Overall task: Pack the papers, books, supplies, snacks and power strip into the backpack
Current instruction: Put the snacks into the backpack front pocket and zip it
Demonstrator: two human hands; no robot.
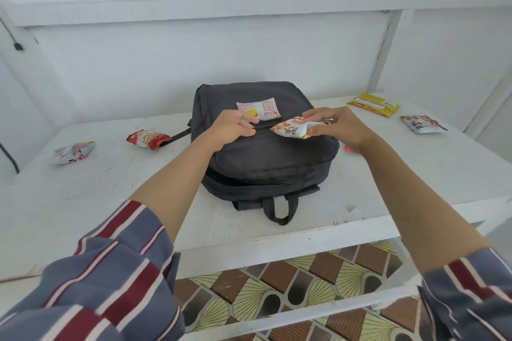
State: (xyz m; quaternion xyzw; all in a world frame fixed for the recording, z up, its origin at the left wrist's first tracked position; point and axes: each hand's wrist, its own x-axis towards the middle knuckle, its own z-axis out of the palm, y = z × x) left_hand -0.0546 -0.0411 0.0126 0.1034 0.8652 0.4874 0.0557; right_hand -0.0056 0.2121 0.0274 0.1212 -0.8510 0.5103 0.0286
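Striped cloth in grey, dark red and white covers our two sleeves at the near edge of the view, the left sleeve (91,285) and the right sleeve (471,296), and both bare forearms reach forward over the white table (83,216). Under the table edge we see a floor with brown and yellow patterned tiles (291,291). On the table lies the black backpack (266,163) flat, with its carry handle (279,209) toward us and a zipper line along the near side. Our left hand (231,127) rests on top of the backpack with the fingers bent and it grasps nothing. Our right hand (336,126) pinches an orange and white snack packet (293,128) by one end, just above the top of the backpack, between the two hands. A little farther, a white and red snack packet (259,110) lies flat on the backpack. To the left on the table are a red snack bag (147,138), touching a black strap, and a silver snack bag (73,152) more to the side. To the right, well apart from the backpack, are another silver snack bag (422,124) and, farther back, a yellow packet (374,104). Behind everything stands the white wall (194,50).
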